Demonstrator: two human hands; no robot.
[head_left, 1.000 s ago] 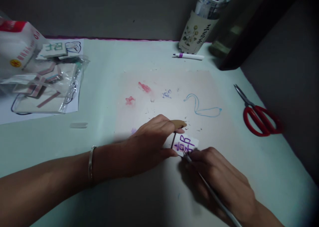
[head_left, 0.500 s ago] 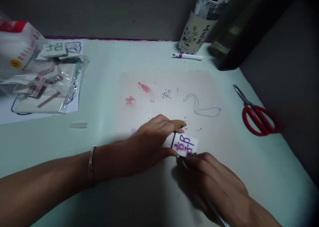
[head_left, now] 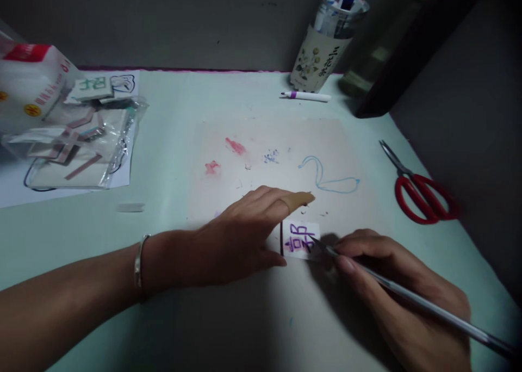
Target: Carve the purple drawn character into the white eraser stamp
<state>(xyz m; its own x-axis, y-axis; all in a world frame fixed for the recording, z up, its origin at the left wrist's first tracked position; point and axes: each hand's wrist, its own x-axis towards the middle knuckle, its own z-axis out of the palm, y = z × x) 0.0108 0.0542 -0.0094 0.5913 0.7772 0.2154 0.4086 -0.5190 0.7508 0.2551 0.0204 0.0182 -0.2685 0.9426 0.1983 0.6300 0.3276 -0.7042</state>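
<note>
A small white block [head_left: 300, 240] lies flat, marked with a purple character and a dark line along its left edge. My left hand [head_left: 248, 236] rests at the block's left side with thumb and forefinger spread apart. The thumb is by the lower left corner, and the forefinger, wrapped in a tan bandage [head_left: 299, 200], stretches past the top edge. A slim metal craft knife [head_left: 411, 296] is held like a pen in my right hand [head_left: 403, 290]. Its pointed tip is over the right part of the purple character.
Red-handled scissors [head_left: 426, 198] lie at right. A purple-banded marker [head_left: 306, 96] lies before a pen jar [head_left: 322, 51], with a tall bottle [head_left: 379, 51] beside it. Plastic-bagged pieces [head_left: 81, 149] sit at left, near a pale strip [head_left: 130, 207]. The stained mat [head_left: 261, 130] has a blue swan outline.
My left thumb and forefinger have spread apart from around the block. My right hand has moved right, bringing the knife's tip from the block's lower edge to over its right part.
</note>
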